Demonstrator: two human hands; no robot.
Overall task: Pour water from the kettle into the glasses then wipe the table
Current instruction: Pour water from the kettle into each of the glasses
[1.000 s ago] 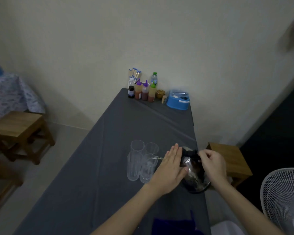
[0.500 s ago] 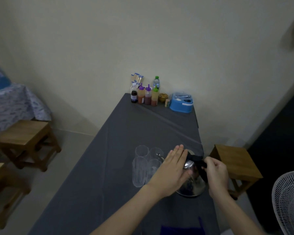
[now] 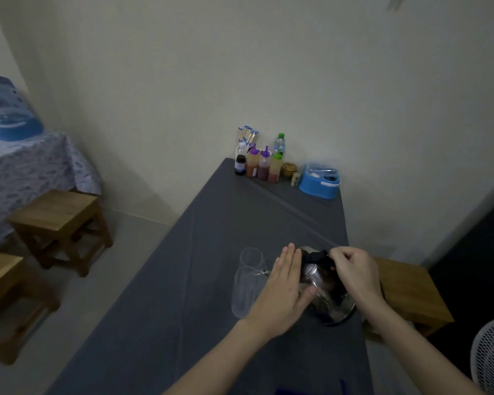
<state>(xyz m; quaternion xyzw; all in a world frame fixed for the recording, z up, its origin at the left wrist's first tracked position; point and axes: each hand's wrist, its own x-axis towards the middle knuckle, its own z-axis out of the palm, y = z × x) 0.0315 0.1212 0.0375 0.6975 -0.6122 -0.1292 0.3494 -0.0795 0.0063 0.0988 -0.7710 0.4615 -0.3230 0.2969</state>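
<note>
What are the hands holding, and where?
The right hand grips the kettle by its black handle. The left hand lies flat against the kettle's side.

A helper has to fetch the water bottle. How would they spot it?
Follow the grey table to its far end at the wall. In the condiment cluster there, the water bottle stands rearmost: clear, with the only green screw cap, behind purple-capped sauce bottles.

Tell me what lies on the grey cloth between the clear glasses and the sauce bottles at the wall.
Nothing: the head view shows bare grey tablecloth between the clear glasses and sauce bottles.
</note>
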